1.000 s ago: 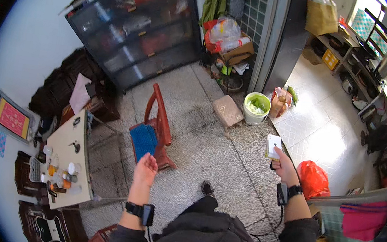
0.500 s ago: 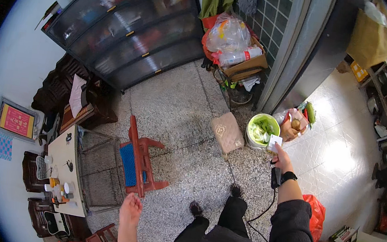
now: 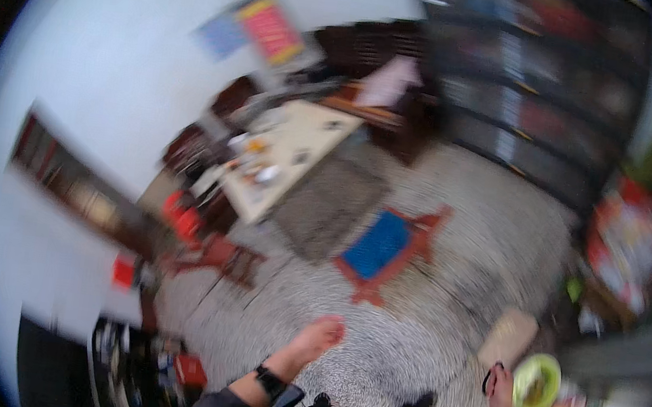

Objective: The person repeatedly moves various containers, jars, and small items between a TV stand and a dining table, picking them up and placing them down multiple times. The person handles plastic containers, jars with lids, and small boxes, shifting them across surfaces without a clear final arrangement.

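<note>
The whole view is smeared by motion. My left hand [image 3: 317,338] is held out in front of me over the speckled floor, and its blurred fingers do not show clearly. My right hand [image 3: 500,393] is low on the right, its fingers closed near a dark loop-like thing [image 3: 493,377] that I cannot make out. Just right of that hand stands a light green tub [image 3: 535,385] with something greenish in it. A beige padded block [image 3: 508,338] lies on the floor beyond the hand. Both wrists wear dark bands.
A reddish stool with a blue seat [image 3: 378,245] stands ahead. Beyond it is a pale table [image 3: 312,129] with small items, and a dark cabinet [image 3: 472,75] at the back. A bagged heap [image 3: 627,240] lies at the right, dark shelving [image 3: 135,367] at the lower left.
My view has swung left, so the table and stool shift rightward. The white card-like thing in my right hand no longer shows. That hand now sits left of the tub.
</note>
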{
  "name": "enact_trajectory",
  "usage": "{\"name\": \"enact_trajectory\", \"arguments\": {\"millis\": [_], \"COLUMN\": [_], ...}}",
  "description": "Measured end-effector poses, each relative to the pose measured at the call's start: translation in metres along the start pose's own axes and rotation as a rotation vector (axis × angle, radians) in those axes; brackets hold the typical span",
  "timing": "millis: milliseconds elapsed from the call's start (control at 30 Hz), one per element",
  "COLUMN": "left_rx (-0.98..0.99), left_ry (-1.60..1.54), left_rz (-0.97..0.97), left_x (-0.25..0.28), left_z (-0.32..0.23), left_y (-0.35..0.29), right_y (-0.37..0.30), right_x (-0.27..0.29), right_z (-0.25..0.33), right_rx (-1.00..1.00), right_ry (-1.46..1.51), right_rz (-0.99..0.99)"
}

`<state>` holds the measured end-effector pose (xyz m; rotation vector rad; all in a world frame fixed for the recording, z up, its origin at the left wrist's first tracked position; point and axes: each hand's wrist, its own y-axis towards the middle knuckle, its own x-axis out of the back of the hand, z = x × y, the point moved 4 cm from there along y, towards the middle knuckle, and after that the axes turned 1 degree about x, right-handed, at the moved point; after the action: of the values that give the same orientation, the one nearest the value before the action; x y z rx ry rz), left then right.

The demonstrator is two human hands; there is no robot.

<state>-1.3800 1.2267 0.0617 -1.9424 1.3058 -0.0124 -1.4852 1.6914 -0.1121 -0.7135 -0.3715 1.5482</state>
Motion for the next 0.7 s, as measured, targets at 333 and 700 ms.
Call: {"name": "enact_trajectory", "arguments": {"millis": [333, 700], "left_rx": [-0.173, -1.050], "left_ry": [0.074, -0.435], "left_rz": [-0.034, -0.284], "left_x": [0.134, 0.444], "left_z": [-0.041, -0.070], "left_y": [-0.137, -0.410], "right_y": [-0.147, -0.429], "right_x": [-0.490, -0.858], "right_z": [0.045, -0.222], "right_rx": [-0.261, -0.596], "right_ry": [-0.230, -0.423], "right_rz": [1.244, 1.802]}}
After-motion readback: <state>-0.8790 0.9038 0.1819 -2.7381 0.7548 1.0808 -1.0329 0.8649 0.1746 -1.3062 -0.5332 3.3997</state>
